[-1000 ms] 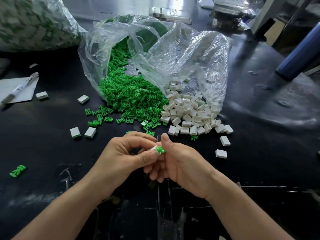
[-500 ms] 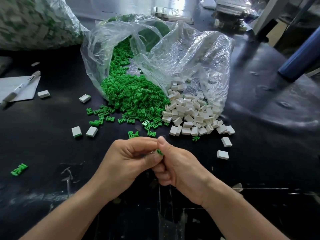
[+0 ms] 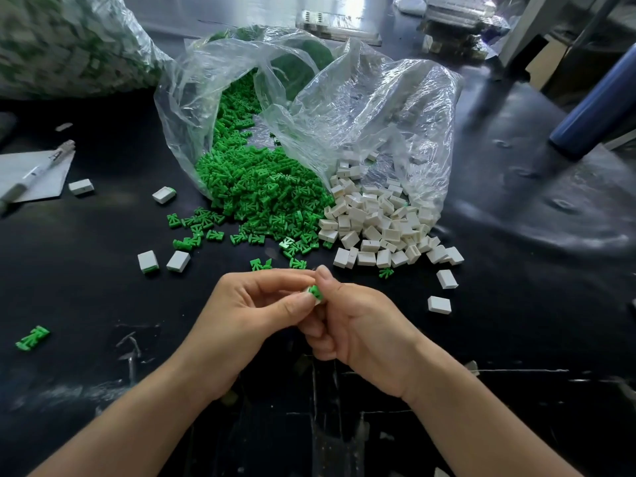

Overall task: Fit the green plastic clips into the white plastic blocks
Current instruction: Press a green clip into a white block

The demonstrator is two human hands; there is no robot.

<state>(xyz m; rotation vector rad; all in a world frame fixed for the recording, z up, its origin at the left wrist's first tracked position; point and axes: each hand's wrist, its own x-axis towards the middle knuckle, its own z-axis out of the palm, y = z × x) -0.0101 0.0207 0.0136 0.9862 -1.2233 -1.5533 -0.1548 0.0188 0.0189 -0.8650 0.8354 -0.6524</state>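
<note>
No text can be read; the pen [image 3: 36, 173] shows only a blurred marking.

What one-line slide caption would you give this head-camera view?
Left hand and right hand pinch a green clip and white block together before spilled piles of clips and blocks.

clips [image 3: 261, 197] green | blocks [image 3: 375, 225] white | table [image 3: 103, 304] black | bags [image 3: 361, 108] clear
</note>
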